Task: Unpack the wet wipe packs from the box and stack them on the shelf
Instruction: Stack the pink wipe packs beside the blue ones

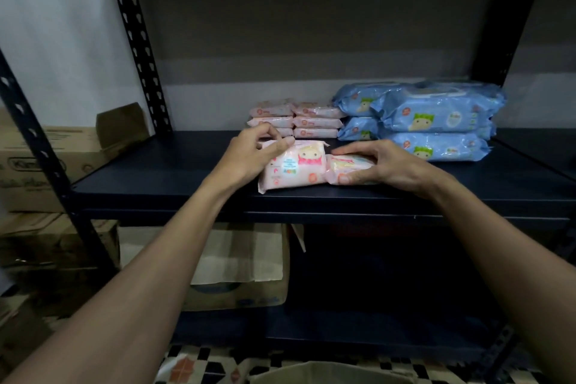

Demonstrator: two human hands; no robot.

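1. The shelf [156, 178] is a dark blue board in a black metal rack, and 2 pink packs lie flat on it near its front edge, side by side and touching.
2. The left hand [249, 150] is at the far left corner of the left pack [296, 168]. Its thumb lies on the top edge and its fingers curl behind, a narrow pinch on that corner. The rest of the pack lies to the right of the hand and nearer than it.
3. The right hand [383, 165] spans the right pack [346, 165] from the right. The thumb presses the near edge and the fingers reach over the far edge, a wide hold across the pack's width. Most of that pack is under the palm; only its left end shows.
4. Farther back, just behind the left hand, stand the pink stacks [299, 120]: 2 columns of 3 packs each.
5. The blue packs [436, 121] are larger. They are piled to the right of the pink stacks and touch them.
6. On the lower level, a carton [243, 265] sits with its flaps open.
7. More cartons [46, 159] are piled left of the rack.
8. The rim of a box [327, 374] shows at the near bottom edge, on patterned floor.
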